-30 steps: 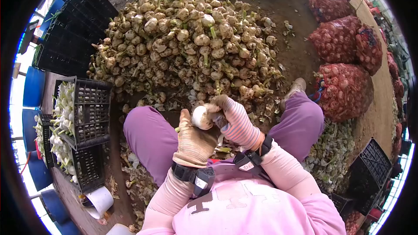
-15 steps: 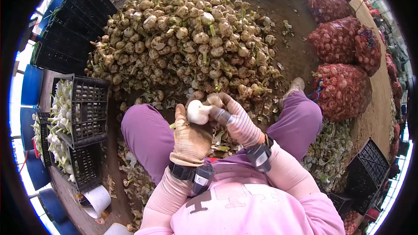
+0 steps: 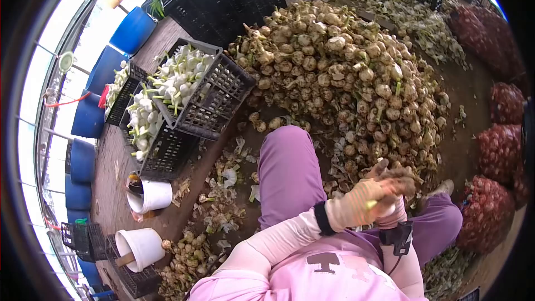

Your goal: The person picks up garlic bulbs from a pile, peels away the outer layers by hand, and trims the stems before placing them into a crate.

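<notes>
My gloved left hand (image 3: 362, 198) is in front of my right knee, its fingers blurred and curled around a white peeled bulb (image 3: 385, 207) that shows only in part, with a bit of green near the palm. Behind and beside it is my right hand (image 3: 398, 212), mostly covered by the left, so its fingers cannot be made out. Just beyond both hands lies a large heap of unpeeled, soil-stained garlic bulbs (image 3: 334, 67).
Black crates (image 3: 214, 97) of white trimmed garlic (image 3: 181, 78) stand to the left. White buckets (image 3: 139, 248), blue barrels (image 3: 134, 30) and a tall black crate (image 3: 228, 3) are there too. Red net sacks (image 3: 487, 212) line the right. Peelings (image 3: 223, 206) litter the ground.
The view has swung left, so the heap and sacks appear farther right. My left hand has turned and now covers most of my right hand and the bulb.
</notes>
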The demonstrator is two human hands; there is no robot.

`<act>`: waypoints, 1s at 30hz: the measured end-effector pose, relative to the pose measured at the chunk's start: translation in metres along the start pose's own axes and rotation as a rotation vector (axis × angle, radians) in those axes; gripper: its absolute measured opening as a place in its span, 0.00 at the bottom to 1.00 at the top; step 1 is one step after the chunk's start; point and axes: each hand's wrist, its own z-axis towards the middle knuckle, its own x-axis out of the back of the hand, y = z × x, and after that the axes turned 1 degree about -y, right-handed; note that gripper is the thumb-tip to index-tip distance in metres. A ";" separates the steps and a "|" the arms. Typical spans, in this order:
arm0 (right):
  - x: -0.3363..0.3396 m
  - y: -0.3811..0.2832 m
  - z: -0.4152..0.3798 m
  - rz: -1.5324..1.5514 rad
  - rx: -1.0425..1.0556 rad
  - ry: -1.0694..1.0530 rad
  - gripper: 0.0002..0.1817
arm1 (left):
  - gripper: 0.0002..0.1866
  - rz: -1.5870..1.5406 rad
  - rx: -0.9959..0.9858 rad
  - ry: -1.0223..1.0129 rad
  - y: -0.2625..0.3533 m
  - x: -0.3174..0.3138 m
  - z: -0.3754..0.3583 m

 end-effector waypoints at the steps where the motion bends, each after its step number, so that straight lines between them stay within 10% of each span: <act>1: -0.001 -0.001 0.002 -0.041 0.005 0.048 0.22 | 0.17 -0.528 -0.035 0.204 -0.019 -0.005 -0.013; 3: 0.006 -0.002 0.005 -0.140 0.088 0.126 0.18 | 0.20 -0.298 0.386 0.716 0.069 0.028 0.002; 5: -0.005 -0.011 -0.007 -0.292 0.094 0.105 0.15 | 0.17 -0.826 0.097 1.143 0.087 0.098 -0.025; 6: -0.013 -0.014 -0.011 -0.405 0.075 0.081 0.15 | 0.16 -0.898 -0.090 1.017 0.093 0.148 -0.059; 12: 0.008 -0.004 -0.017 -1.542 0.316 -0.268 0.16 | 0.29 -0.332 -0.956 1.538 0.245 0.318 -0.089; 15: 0.013 0.003 -0.016 -1.675 0.157 -0.272 0.16 | 0.15 0.006 -0.209 1.080 0.173 0.281 -0.012; 16: 0.016 0.002 -0.015 -1.738 0.197 -0.284 0.20 | 0.12 0.429 0.060 1.039 0.137 0.210 0.042; 17: 0.015 -0.002 -0.015 -1.735 0.197 -0.266 0.20 | 0.12 1.173 0.157 0.579 0.095 0.194 0.051; 18: 0.011 -0.010 -0.017 -1.791 0.164 -0.257 0.20 | 0.13 0.414 0.355 0.583 0.062 0.176 0.076; 21: 0.005 -0.031 -0.020 -1.851 0.124 -0.245 0.21 | 0.24 1.076 0.655 0.224 -0.054 0.128 0.117; 23: 0.008 -0.039 -0.021 -1.881 0.107 -0.253 0.21 | 0.27 1.491 0.648 0.233 -0.136 0.109 0.112; 30: 0.015 -0.058 -0.018 -1.805 0.610 0.296 0.17 | 0.23 1.119 0.471 0.272 -0.112 0.118 0.111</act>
